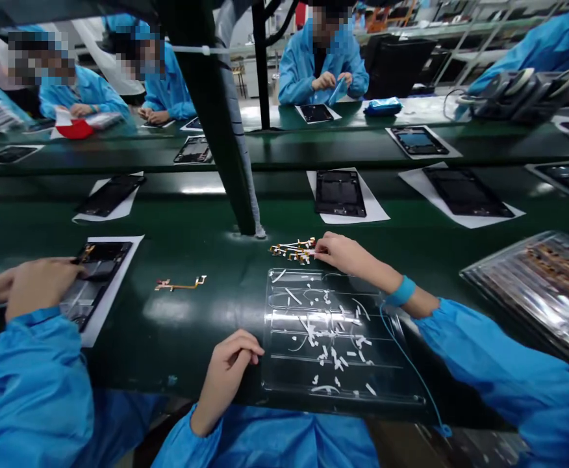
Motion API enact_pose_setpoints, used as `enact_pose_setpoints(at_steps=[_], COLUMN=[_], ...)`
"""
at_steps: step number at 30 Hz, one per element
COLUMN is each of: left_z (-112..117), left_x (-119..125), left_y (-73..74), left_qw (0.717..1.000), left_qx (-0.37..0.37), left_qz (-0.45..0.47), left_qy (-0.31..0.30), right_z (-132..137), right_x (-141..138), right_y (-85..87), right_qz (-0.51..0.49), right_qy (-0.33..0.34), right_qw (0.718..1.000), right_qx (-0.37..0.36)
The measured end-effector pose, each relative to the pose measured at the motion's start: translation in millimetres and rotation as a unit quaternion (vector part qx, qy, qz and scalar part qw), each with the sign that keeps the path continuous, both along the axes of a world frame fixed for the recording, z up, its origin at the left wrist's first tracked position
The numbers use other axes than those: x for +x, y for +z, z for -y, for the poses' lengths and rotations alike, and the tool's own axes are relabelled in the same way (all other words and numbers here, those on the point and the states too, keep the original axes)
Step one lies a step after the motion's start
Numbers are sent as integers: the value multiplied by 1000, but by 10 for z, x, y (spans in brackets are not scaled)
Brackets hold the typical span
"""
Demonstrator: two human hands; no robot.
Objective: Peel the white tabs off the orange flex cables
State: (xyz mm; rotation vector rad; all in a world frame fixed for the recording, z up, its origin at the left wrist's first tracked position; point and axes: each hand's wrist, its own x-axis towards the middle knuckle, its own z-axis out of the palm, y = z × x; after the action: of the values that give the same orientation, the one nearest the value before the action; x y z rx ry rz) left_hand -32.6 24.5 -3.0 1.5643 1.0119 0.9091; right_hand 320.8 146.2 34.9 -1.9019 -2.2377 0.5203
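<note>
My right hand has its fingers pinched at the right end of a small pile of flex cables, beyond the far edge of a clear plastic tray. The fingertips partly hide the cable between them. White scraps of film are scattered over the tray. My left hand rests on the green bench beside the tray's left edge, fingers curled together with nothing visible in them. A single flex cable lies apart, farther left. A blue wrist strap circles my right wrist, its cord crossing the tray.
At the left, a co-worker's hands work on a black device frame on white paper. Clear trays of flex cables stand at the right. A dark post rises from the bench. More device frames lie beyond.
</note>
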Motion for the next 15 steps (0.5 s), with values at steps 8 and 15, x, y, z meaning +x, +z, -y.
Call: enact_pose_setpoints(at_steps=[8, 15], left_z=[-15, -27], left_x=[-10, -23], left_y=[-1, 13], left_qw=[1000, 1000], left_qx=[2, -13], left_qz=[7, 13], left_qy=[-15, -24], right_z=[-23, 116], right_x=[98, 326], right_y=[204, 414], right_qz=[-70, -153], right_qy=[-23, -68], right_qw=[996, 986], right_qx=[-47, -26])
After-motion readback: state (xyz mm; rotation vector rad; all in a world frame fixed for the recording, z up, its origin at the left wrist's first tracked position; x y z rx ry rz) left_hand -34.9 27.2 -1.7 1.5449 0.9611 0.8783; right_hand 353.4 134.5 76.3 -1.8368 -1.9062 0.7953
